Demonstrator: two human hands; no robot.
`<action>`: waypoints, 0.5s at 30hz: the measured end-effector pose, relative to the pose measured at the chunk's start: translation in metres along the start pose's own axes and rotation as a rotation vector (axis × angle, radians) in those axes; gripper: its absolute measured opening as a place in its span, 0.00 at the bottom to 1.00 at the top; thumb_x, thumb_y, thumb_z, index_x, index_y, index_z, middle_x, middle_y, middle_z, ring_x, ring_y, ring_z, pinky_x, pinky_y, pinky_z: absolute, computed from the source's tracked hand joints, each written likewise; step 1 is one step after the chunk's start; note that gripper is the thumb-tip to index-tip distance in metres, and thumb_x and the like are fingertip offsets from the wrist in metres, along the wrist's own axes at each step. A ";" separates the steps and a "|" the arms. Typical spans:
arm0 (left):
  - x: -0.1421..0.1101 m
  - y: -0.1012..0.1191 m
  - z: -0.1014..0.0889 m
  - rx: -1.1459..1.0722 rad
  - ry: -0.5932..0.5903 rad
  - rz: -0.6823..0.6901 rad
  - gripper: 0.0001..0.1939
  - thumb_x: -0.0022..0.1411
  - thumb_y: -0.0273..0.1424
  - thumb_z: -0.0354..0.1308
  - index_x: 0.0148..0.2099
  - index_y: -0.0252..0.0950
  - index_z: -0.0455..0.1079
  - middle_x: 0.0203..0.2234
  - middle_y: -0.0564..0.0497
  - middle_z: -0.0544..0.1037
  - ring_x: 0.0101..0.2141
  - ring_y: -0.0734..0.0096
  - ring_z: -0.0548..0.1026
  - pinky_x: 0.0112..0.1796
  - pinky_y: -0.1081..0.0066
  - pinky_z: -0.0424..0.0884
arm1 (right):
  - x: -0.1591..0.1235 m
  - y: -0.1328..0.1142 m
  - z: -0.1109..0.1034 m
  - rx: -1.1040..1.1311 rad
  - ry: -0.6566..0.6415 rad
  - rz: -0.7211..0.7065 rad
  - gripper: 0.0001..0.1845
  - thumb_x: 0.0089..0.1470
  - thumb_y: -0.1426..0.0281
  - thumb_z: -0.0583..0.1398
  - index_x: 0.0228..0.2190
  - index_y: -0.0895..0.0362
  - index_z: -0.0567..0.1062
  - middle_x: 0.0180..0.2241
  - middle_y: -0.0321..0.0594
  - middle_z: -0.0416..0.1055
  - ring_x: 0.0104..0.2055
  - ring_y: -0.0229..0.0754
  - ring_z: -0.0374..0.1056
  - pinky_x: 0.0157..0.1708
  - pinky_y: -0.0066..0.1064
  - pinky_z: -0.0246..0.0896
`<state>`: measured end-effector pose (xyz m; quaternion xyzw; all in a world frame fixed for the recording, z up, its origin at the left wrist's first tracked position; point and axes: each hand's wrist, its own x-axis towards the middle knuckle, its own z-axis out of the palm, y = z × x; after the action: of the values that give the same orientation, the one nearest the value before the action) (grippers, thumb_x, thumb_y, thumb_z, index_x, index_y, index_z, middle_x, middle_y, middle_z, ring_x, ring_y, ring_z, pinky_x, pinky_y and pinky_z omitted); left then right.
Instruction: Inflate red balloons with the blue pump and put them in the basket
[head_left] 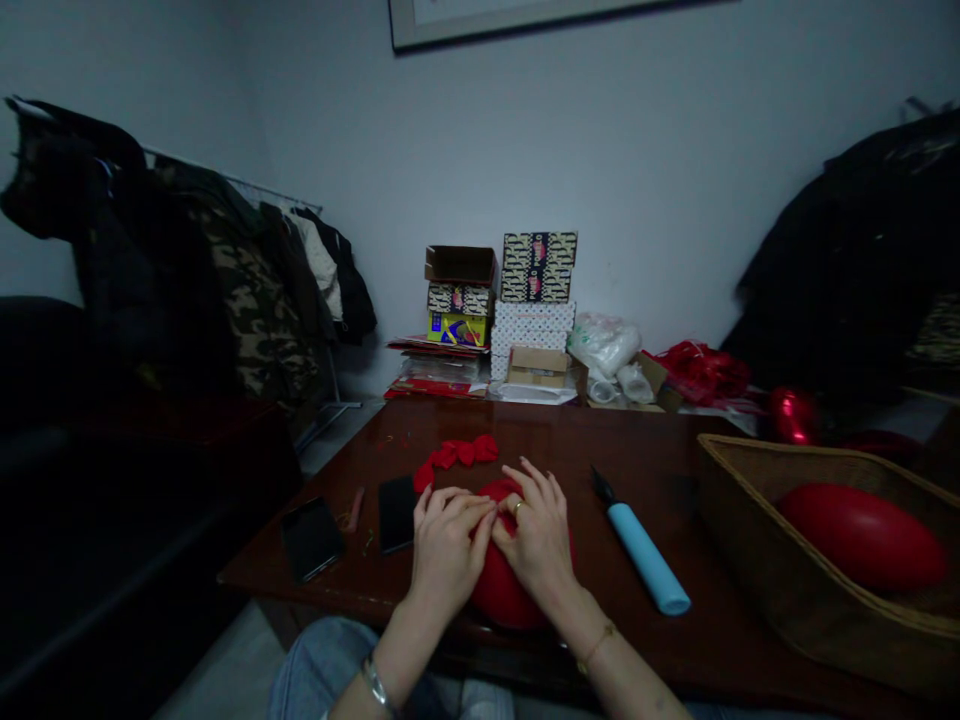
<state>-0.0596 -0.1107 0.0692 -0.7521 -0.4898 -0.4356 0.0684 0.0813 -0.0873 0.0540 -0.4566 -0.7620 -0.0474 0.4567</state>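
Note:
A red inflated balloon (504,592) rests at the near edge of the dark wooden table, between my forearms. My left hand (448,540) lies over its left side, thumb and fingertips pinched together at its top. From the right, my right hand (538,532) meets it there, thumb and forefinger closed while its other fingers stay raised. The bit of balloon between the fingertips is mostly hidden. Just beyond the hands lies a crumpled string of red fabric or deflated balloons (457,453). A light blue hand pump (646,556) with a black nozzle lies to the right.
Two dark phones (312,538) lie on the table's left. A wicker basket (739,535) holding another red balloon (862,537) stands at the right. Stacked boxes (534,330) and plastic bags (606,345) sit against the wall. Coats (255,290) hang on a rack at left.

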 end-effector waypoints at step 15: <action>0.003 -0.003 0.002 0.024 -0.029 -0.048 0.06 0.52 0.27 0.58 0.33 0.42 0.74 0.31 0.51 0.78 0.35 0.62 0.73 0.52 0.48 0.53 | 0.000 -0.008 -0.001 -0.068 0.005 -0.075 0.05 0.46 0.75 0.55 0.26 0.53 0.69 0.51 0.43 0.65 0.60 0.50 0.48 0.58 0.54 0.36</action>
<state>-0.0607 -0.1059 0.0697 -0.7453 -0.5140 -0.4205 0.0597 0.0760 -0.0927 0.0578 -0.4428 -0.7755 -0.0913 0.4407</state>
